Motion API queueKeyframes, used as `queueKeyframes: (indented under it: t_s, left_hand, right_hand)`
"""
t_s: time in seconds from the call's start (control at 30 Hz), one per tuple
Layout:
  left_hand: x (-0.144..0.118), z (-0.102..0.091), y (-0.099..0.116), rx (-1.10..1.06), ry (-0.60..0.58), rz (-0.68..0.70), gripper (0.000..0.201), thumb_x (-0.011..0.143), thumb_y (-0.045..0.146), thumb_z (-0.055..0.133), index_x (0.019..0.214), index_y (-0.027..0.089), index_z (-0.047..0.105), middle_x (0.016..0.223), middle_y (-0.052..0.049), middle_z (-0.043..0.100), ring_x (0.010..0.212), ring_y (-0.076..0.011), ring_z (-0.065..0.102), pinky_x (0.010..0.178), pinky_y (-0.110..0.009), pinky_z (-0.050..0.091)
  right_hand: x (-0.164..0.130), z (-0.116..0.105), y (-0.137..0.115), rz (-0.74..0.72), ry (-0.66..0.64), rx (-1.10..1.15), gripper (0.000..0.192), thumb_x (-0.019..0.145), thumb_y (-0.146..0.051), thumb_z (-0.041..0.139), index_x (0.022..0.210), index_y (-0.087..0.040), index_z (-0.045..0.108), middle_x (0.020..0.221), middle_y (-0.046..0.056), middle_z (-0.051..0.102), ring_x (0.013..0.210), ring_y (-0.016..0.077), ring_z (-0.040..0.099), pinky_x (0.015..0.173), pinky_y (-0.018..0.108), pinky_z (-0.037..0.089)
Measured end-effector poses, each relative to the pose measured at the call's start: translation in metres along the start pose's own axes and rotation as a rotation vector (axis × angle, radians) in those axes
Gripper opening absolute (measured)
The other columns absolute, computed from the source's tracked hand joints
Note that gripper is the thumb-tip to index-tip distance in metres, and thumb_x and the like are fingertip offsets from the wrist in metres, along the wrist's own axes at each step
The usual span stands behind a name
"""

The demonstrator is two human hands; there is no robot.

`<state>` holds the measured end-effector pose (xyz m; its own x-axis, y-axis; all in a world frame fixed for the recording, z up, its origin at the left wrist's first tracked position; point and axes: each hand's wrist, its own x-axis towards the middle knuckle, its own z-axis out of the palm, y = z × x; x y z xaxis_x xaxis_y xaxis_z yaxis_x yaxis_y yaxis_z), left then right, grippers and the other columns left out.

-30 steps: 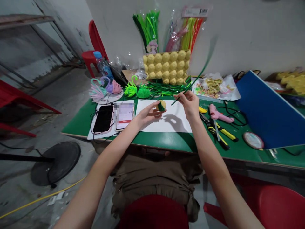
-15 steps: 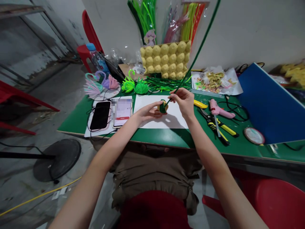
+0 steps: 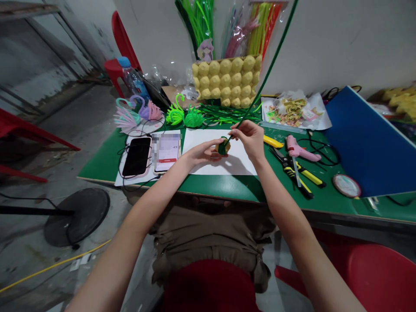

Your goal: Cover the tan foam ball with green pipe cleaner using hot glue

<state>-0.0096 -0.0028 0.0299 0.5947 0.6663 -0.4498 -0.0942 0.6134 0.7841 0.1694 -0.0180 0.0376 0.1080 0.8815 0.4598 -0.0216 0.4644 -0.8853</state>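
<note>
Between the thumb and fingers of my left hand (image 3: pixel 208 151) is a small yellow egg-carton cup (image 3: pixel 228 147) with dark green pipe cleaner around part of it. My right hand (image 3: pixel 249 136) pinches a long dark green pipe cleaner (image 3: pixel 268 73) close to the cup. Its long free end rises up and to the right, past the top of the view. Both hands are over a white sheet of paper (image 3: pixel 198 136) on the green table (image 3: pixel 227 186). My left fingertips are partly hidden behind the cup.
Two phones (image 3: pixel 137 157) with cables lie at left. Behind are pipe-cleaner swans (image 3: pixel 175 113), loose green pipe cleaners (image 3: pixel 227 115) and a yellow egg tray (image 3: pixel 225 80). To the right are a yellow cutter (image 3: pixel 273 141), pliers (image 3: pixel 294 171), a pink glue gun (image 3: pixel 300 149), tape (image 3: pixel 346 185) and a blue board (image 3: pixel 373 143).
The cup has turned slightly in my left hand, and the pipe cleaner's upper part has swung a little to the left. My right hand keeps its pinch almost in place.
</note>
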Motion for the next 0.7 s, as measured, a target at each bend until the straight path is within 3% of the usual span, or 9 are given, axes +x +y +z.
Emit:
queueKeyframes:
  t_s: [0.2, 0.53, 0.7]
  left_hand:
    - [0.0041, -0.0035, -0.0036, 0.040, 0.003, 0.032, 0.041, 0.071, 0.044, 0.087, 0.099, 0.017, 0.073, 0.084, -0.002, 0.074, 0.077, -0.0147, 0.072, 0.063, -0.022, 0.042]
    - [0.0018, -0.0016, -0.0047, 0.170, -0.021, 0.123, 0.051, 0.062, 0.055, 0.090, 0.095, 0.019, 0.073, 0.100, -0.005, 0.077, 0.083, -0.0178, 0.073, 0.069, -0.025, 0.048]
    - [0.0043, -0.0031, -0.0058, 0.212, -0.011, 0.155, 0.051, 0.066, 0.051, 0.090, 0.098, 0.020, 0.065, 0.102, -0.004, 0.075, 0.081, -0.0175, 0.075, 0.068, -0.025, 0.050]
  right_hand:
    - [-0.0013, 0.0012, 0.0000, 0.014, -0.026, -0.013, 0.026, 0.069, -0.041, 0.087, 0.073, -0.023, 0.068, 0.073, -0.002, 0.073, 0.061, 0.0120, 0.065, 0.056, 0.025, 0.053]
    - [0.0009, -0.0031, 0.0033, 0.030, -0.094, -0.019, 0.037, 0.064, -0.052, 0.089, 0.075, -0.022, 0.071, 0.080, 0.000, 0.075, 0.073, 0.0150, 0.069, 0.072, 0.030, 0.059]
    - [0.0013, -0.0035, 0.0024, 0.053, -0.091, -0.075, 0.041, 0.060, -0.057, 0.090, 0.073, -0.022, 0.073, 0.081, 0.001, 0.077, 0.072, 0.0151, 0.067, 0.067, 0.029, 0.055]
